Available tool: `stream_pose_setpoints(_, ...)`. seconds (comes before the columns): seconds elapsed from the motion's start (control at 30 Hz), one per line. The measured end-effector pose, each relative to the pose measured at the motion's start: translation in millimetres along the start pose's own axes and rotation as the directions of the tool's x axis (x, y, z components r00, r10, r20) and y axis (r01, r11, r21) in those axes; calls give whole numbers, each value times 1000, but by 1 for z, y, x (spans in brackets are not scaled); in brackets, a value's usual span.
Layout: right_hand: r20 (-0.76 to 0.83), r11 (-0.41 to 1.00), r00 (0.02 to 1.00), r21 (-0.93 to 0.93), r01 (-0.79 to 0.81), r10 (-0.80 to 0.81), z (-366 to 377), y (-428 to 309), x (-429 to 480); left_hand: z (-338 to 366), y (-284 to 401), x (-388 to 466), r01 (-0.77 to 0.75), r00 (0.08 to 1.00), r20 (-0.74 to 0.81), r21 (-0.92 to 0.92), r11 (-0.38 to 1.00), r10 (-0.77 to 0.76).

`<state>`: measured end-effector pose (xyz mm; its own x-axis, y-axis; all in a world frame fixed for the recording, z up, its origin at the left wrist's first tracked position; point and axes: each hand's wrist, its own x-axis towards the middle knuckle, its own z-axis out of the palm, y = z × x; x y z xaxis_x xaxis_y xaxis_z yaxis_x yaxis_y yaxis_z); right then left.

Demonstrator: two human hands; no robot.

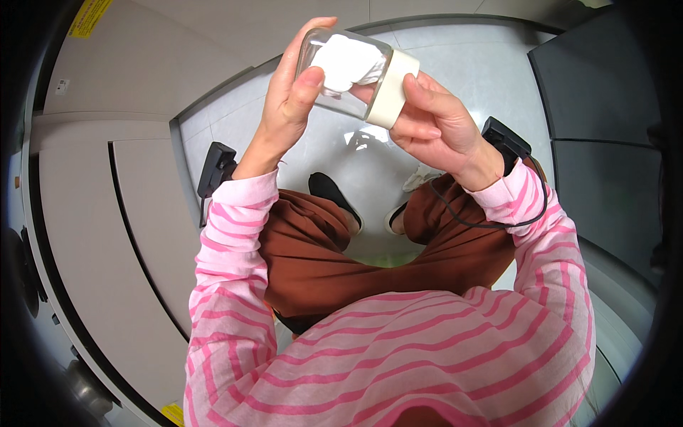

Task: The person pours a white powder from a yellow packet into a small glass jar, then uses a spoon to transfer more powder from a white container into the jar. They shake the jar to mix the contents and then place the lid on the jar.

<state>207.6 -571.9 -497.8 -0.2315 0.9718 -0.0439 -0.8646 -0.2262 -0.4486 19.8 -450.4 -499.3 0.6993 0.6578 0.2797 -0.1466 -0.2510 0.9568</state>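
Note:
A clear glass jar (pixel 349 109) with a cream collar or lid (pixel 392 88) is held up on its side above the floor. My left hand (pixel 291 99) grips its base end, thumb on the near side and fingers around the far side. My right hand (pixel 443 117) is at the cream end, its thumb against the rim. Some of its fingers show through the glass. White crumpled tissue or cloth (pixel 349 61) also shows through the glass. I cannot tell whether the fingers and the white material are inside the jar or behind it.
Pale cabinets (pixel 80 213) with a counter edge run along the left. Dark panels (pixel 597 96) stand at the right. A grey tiled floor (pixel 229 117) lies below. A white crumpled item (pixel 421 176) is by my right foot. A black cable (pixel 480 225) hangs from the right wrist device.

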Motion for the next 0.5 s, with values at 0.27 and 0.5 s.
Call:
stream_pose_setpoints(0.27, 110, 1000, 994, 15, -22, 20, -2, -8, -1, -5, 1, -5, -101, 995, 21, 97, 990, 99)
stream_pose_setpoints(0.5, 147, 990, 989, -139, 6, 14, -8, -12, -6, -6, -1, -4, -120, 991, 77, 95, 988, 112)
